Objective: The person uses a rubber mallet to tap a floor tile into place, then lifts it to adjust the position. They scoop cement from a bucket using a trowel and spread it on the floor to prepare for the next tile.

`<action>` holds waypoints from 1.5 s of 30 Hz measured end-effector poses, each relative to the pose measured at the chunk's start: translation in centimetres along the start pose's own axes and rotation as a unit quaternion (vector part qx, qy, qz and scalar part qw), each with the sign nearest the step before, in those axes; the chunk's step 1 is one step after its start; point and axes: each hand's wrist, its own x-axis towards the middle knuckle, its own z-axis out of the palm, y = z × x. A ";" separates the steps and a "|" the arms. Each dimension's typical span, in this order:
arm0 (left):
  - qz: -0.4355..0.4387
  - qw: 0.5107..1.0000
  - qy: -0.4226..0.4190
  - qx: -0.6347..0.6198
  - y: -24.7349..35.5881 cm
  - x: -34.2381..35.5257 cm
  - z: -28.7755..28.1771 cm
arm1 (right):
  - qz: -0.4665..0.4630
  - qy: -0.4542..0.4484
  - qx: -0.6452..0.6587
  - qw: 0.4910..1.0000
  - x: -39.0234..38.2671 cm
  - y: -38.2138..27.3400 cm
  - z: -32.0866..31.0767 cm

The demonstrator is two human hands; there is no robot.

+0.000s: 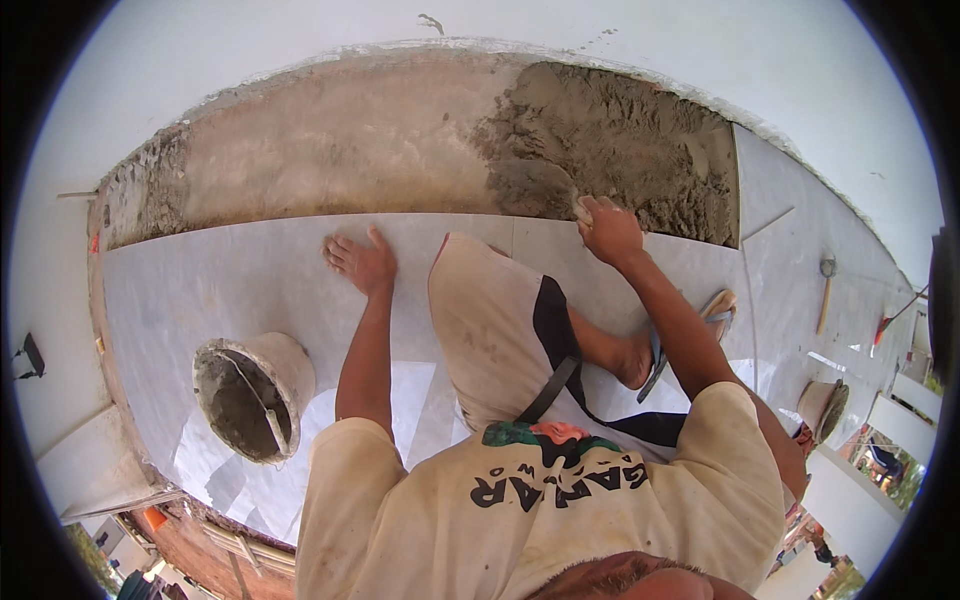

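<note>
My right hand (610,230) is closed around the handle of a trowel. Its blade (537,187), smeared grey, lies against the wet mortar (640,130), whose surface is rough and ridged. Most of the handle is hidden by my fingers. With fingers spread, my left hand (365,262) rests flat on the grey floor tiles (250,262), just short of the bare strip (330,140). That strip runs between the laid tiles and the white wall, and the mortar covers its right part.
A mortar-crusted bucket (255,395) with a wire handle stands at my left. Another bucket (824,410) is at the right. A mallet (825,295) lies on the right-hand tiles. My sandalled foot (640,362) is on the tiles by my right arm. The white wall (300,40) borders the strip.
</note>
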 end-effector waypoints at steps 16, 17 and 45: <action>0.018 1.000 0.021 0.013 0.0 0.1 0.3 | 0.069 -0.055 0.182 0.979 -2.1 -0.6 2.4; 0.010 1.000 0.013 0.009 0.0 0.2 0.3 | 0.069 -0.075 0.168 0.980 -2.4 -1.4 2.5; 0.009 0.999 -0.014 0.048 -0.1 0.2 0.7 | 0.299 -0.035 0.120 0.946 -6.0 10.8 0.8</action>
